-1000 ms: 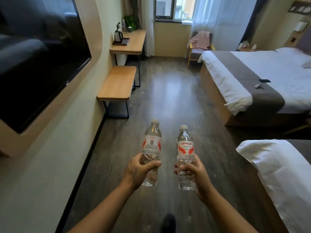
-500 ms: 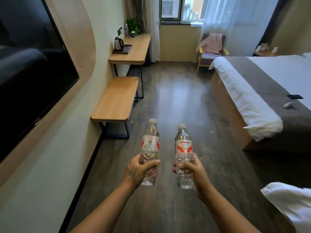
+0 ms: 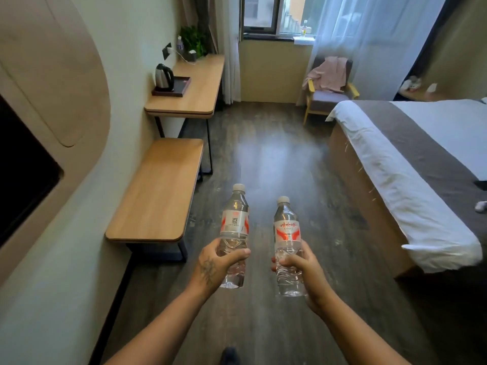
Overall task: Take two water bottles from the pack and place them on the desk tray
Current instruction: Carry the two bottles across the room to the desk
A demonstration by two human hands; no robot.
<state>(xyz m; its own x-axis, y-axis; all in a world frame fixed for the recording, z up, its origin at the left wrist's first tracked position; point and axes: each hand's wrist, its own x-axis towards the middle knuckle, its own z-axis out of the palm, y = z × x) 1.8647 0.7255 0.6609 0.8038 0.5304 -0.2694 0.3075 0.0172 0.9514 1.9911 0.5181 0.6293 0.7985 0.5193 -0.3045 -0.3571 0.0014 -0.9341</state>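
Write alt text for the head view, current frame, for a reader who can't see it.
A person's left hand and right hand each hold an upright capped water bottle, the left bottle and right bottle, above a dark wood floor. Ahead on the left, a desk carries a dark tray with a kettle; a bed lies right.

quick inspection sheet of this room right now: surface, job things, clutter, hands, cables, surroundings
surface: wooden desk by the wall, ahead on the left
job's things: dark tray on the desk, kettle standing in it; two capped bottles, both upright, off the tray
clutter: plant at the desk's far end
grippers: left hand grips left bottle; right hand grips right bottle
cables: white lead from wall socket
surroundings: bench, bed, chair
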